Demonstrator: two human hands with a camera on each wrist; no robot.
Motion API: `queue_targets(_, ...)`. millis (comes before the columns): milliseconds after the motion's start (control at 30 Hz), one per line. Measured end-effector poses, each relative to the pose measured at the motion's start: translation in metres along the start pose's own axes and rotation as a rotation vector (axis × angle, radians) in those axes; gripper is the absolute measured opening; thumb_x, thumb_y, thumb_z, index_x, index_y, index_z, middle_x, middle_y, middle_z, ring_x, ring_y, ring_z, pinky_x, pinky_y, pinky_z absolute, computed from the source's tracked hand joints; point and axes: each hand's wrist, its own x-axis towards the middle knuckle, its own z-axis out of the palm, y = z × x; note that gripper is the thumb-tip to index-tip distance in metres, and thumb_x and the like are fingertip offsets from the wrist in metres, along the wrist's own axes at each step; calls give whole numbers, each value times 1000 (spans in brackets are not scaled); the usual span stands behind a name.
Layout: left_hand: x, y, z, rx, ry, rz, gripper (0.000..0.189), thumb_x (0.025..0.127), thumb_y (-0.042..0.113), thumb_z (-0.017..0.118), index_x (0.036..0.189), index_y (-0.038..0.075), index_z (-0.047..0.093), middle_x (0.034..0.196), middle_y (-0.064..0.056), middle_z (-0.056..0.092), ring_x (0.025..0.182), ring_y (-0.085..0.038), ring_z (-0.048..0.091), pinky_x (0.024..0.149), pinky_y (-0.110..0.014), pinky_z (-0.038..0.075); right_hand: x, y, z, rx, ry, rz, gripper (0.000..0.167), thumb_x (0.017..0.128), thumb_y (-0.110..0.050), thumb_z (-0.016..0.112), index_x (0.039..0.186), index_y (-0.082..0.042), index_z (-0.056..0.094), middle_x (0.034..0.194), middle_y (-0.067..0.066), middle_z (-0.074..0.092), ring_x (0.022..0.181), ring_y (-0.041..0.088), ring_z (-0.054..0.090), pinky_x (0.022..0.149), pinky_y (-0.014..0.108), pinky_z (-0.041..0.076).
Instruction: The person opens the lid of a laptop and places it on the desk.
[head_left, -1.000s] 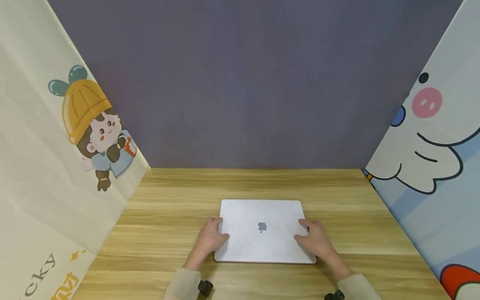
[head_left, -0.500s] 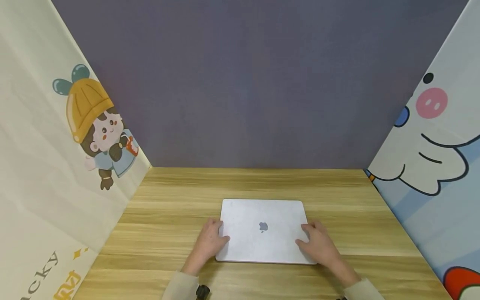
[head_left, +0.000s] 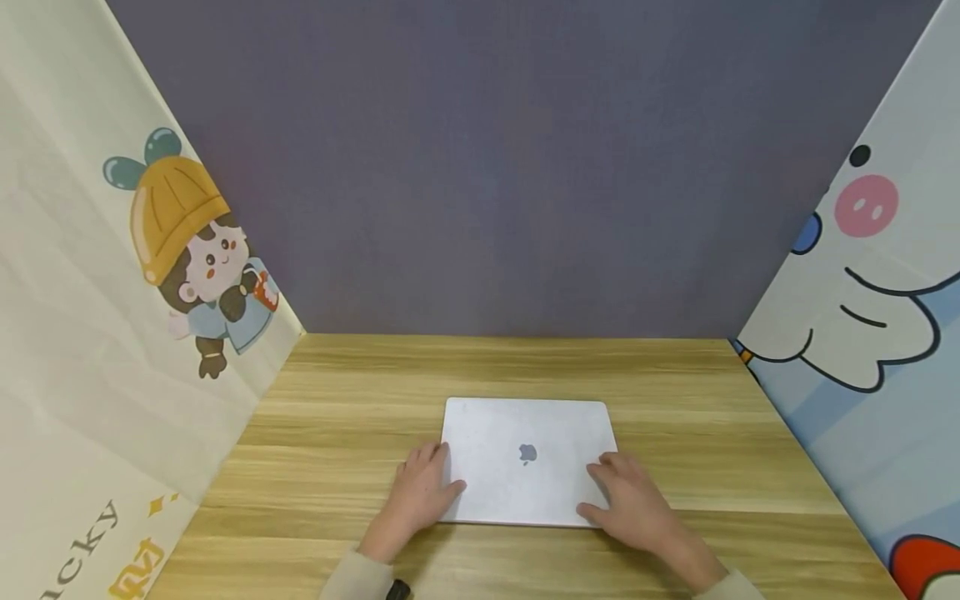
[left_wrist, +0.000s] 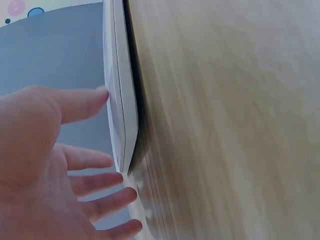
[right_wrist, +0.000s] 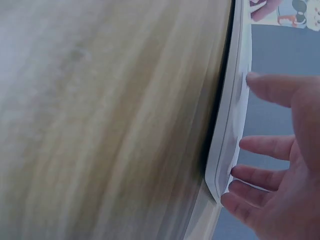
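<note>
A silver laptop (head_left: pixel 502 487), its lid down and a dark apple logo on top, lies flat on the wooden table. Over its left side near the front corner is my left hand (head_left: pixel 422 492), fingers spread. In the left wrist view the thumb (left_wrist: pixel 87 102) meets the edge of the lid and the other fingers reach past the corner. My right hand (head_left: pixel 633 504) covers the right front corner. Its thumb (right_wrist: pixel 275 87) lies at the lid's front edge in the right wrist view, with the other fingertips along the right side.
The wooden table (head_left: pixel 360 400) runs back to a plain dark grey panel (head_left: pixel 480 167). A pale printed panel (head_left: pixel 60 292) stands on the left, and a light cartoon panel (head_left: pixel 862 333) on the right.
My right hand has slid inward and toward me, its thumb now nearer the laptop's front edge. The left hand has shifted slightly toward the front, its fingers straighter. The laptop stays put.
</note>
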Motion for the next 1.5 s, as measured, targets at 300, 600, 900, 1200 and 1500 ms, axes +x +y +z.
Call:
queue_targets(300, -7, -6, -2, 26, -109, 80, 79, 97, 46, 65, 150, -7, 41, 156, -29, 34, 141, -49, 34, 113, -67, 29, -9, -1, 1, -44, -62, -62, 77, 80, -59, 78, 131, -2, 65, 139, 21, 54, 132, 44, 48, 110, 61, 38)
queue_targets(600, -12, -13, 0, 68, -146, 127, 91, 94, 58, 62, 154, -4, 36, 162, -26, 27, 145, -46, 31, 117, -62, 27, -11, 2, 3, -108, -52, -145, 77, 80, -53, 81, 134, -1, 62, 139, 20, 53, 132, 41, 47, 108, 60, 41)
queue_targets(900, -16, -14, -6, 71, -158, 154, 92, 93, 60, 62, 154, -4, 35, 161, -27, 29, 145, -45, 33, 117, -61, 29, -9, 6, 3, -191, -15, -235, 71, 80, -50, 80, 130, -2, 65, 132, 18, 57, 124, 38, 53, 104, 56, 46)
queue_targets(1200, -15, -15, -5, 52, -170, 142, 91, 94, 59, 62, 155, -3, 35, 162, -25, 29, 145, -44, 32, 117, -60, 28, -1, 10, 0, -249, -3, -272, 67, 76, -59, 79, 121, -9, 72, 121, 11, 64, 111, 31, 60, 89, 48, 56)
queue_targets(1500, -16, -14, -7, 55, -171, 135, 92, 93, 59, 63, 155, -3, 35, 162, -24, 29, 145, -44, 32, 117, -60, 29, 3, 9, -3, -274, -4, -277, 68, 72, -65, 78, 115, -12, 75, 113, 7, 65, 102, 28, 62, 74, 45, 58)
